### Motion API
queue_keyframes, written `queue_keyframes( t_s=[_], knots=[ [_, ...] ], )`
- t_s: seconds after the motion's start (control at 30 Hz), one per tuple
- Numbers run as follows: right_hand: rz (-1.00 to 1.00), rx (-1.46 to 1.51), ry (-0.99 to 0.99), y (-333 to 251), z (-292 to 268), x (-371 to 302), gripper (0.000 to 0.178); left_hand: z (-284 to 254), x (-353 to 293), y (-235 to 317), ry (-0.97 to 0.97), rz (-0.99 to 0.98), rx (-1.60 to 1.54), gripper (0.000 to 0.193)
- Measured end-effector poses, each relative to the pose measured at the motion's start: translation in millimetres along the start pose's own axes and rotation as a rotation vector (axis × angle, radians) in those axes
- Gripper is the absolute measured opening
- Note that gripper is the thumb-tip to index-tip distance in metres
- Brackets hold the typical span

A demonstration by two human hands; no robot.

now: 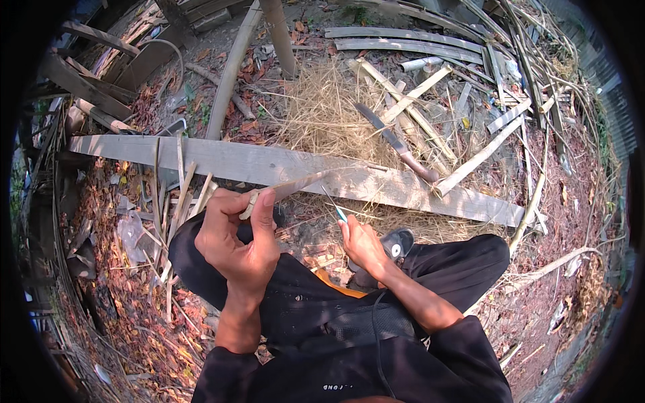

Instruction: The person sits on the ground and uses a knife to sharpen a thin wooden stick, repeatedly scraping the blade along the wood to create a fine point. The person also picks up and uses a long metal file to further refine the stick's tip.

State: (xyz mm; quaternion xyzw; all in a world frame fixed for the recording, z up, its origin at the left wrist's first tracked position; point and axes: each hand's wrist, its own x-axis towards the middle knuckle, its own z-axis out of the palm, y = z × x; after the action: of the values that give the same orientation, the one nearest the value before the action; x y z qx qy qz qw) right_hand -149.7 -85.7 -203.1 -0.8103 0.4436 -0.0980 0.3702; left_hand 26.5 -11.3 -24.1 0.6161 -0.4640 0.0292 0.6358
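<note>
My left hand (236, 238) is raised above my left knee, thumb and fingers pinched on one end of a bamboo strip (295, 185). The strip points away to the right, over a long grey wooden plank (248, 161). In front of my lap, my right hand (365, 250) is closed around the blue handle of a small knife (340, 213). Its thin blade points up and left, toward the plank and below the strip; the two look apart. Beyond the plank's right half lies a machete (388, 134) with a dark blade, its brown handle resting over the plank's far edge.
A heap of pale shavings (326, 111) lies beyond the plank. Split bamboo pieces (423, 94) cross each other at the right, and thin strips (181, 211) lean by my left knee. Wooden posts (279, 40) stand ahead. Dry leaves cover the ground around my crossed legs.
</note>
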Motion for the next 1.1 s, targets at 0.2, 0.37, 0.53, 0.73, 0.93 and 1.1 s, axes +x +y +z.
queue_keyframes(
  t_s=[0.2, 0.37, 0.53, 0.73, 0.93, 1.1],
  knots=[
    [-0.167, 0.330, 0.175, -76.0, -69.9, 4.4, 0.023, 6.9, -1.0, 8.5, -0.037, -0.040, -0.031, 0.010],
    [-0.292, 0.424, 0.156, -98.0, -84.0, 3.4, 0.028, 6.0, -7.3, 3.7, 0.038, -0.039, -0.067, 0.016],
    [-0.127, 0.267, 0.053, -74.7, -50.9, -0.1, 0.024, 2.9, -10.2, 5.4, -0.048, 0.021, -0.104, 0.016],
    [-0.171, 0.038, 0.151, -76.5, -29.1, 7.2, 0.024, 0.2, -5.0, 3.6, 0.094, -0.126, -0.042, 0.017],
    [0.026, -0.158, 0.095, 65.7, 32.8, 26.1, 0.034, -5.4, -4.6, 6.7, -0.102, 0.037, -0.030, 0.011],
    [-0.027, 0.246, 0.130, -54.2, -43.1, 16.8, 0.025, -7.8, -2.5, 1.2, -0.071, -0.013, -0.011, 0.009]
  ],
)
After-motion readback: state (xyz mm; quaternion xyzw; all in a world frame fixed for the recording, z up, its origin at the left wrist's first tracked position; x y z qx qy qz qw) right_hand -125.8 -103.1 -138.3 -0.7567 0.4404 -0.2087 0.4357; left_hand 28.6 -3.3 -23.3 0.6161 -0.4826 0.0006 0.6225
